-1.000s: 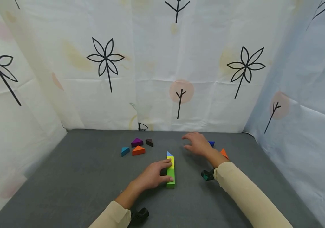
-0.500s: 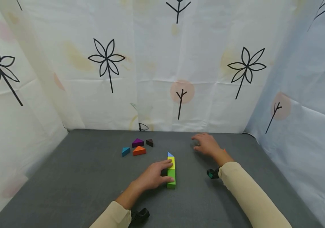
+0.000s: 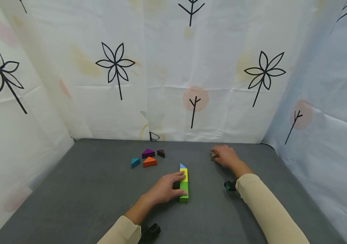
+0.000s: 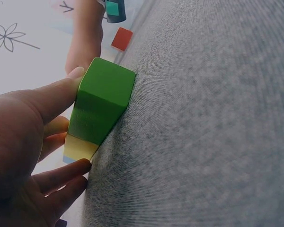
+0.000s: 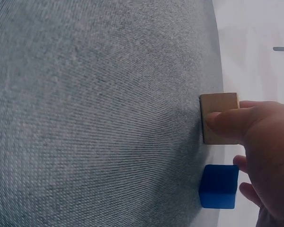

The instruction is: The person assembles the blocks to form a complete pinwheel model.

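Note:
A row of blocks lies on the grey table: a green block [image 3: 183, 192] nearest, a yellow block [image 3: 184, 179] behind it, a light blue triangle [image 3: 182, 166] at the far end. My left hand [image 3: 164, 188] rests thumb and fingers on the green and yellow blocks; the left wrist view shows the thumb at the green block's [image 4: 106, 85] side. At the back right, my right hand [image 3: 228, 157] pinches a wooden-coloured block [image 3: 214, 155]. In the right wrist view the thumb lies on that block [image 5: 222, 97], with a dark blue block [image 5: 218, 187] beside it.
Back left of the row lie a purple triangle [image 3: 148, 153], a dark brown block [image 3: 161, 153], an orange triangle [image 3: 150, 162] and a blue triangle [image 3: 135, 162]. A red-orange block [image 4: 122, 39] shows in the left wrist view. Patterned white cloth hangs behind the table [image 3: 100, 186].
My right hand has moved to the right along the table's back and now pinches the wooden-coloured block. The left hand stays at the row.

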A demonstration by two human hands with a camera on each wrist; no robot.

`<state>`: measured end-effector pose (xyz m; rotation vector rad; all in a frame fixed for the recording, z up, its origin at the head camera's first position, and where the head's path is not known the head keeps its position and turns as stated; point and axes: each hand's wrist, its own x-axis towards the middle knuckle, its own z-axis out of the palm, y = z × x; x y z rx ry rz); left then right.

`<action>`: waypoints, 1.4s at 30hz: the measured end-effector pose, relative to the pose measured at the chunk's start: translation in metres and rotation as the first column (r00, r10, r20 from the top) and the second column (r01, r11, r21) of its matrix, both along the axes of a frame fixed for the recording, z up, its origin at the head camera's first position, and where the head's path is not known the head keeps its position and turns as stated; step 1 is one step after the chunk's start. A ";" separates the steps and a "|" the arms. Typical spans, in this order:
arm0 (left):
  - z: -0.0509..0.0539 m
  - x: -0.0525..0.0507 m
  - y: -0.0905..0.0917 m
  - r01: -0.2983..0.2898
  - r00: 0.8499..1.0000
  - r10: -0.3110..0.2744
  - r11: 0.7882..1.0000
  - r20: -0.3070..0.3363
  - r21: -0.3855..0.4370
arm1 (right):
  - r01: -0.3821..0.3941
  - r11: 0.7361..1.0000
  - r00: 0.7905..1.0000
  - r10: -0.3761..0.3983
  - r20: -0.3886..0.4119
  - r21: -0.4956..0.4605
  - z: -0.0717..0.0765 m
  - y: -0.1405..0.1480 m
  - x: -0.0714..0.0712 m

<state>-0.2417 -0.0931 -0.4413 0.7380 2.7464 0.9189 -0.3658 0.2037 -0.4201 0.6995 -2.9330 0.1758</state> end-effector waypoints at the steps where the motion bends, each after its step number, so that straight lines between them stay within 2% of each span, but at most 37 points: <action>1: 0.000 0.000 0.000 -0.002 1.000 0.002 1.000 0.004 -0.001 | 0.000 1.000 1.000 0.000 -0.002 -0.003 -0.001 0.001 0.000; 9: 0.001 -0.001 0.001 -0.010 1.000 0.010 1.000 0.019 -0.003 | 0.006 1.000 0.999 -0.006 -0.048 0.004 0.000 0.002 0.000; 17: 0.002 0.000 0.002 -0.009 1.000 0.009 1.000 0.005 -0.020 | 0.022 0.999 0.994 -0.017 -0.105 0.047 0.002 0.004 0.006; 28: 0.002 0.001 0.000 -0.010 1.000 0.010 1.000 0.009 -0.014 | -0.043 0.999 0.981 0.038 -0.191 -0.019 -0.003 0.002 0.010; 36: 0.002 0.000 0.001 -0.020 1.000 0.020 1.000 0.018 -0.018 | -0.108 0.992 0.961 0.087 -0.264 -0.068 -0.004 -0.003 0.013; 42: 0.002 0.000 0.001 -0.016 1.000 0.017 1.000 0.018 -0.023 | -0.118 0.990 0.966 0.096 -0.239 -0.080 -0.004 -0.009 0.014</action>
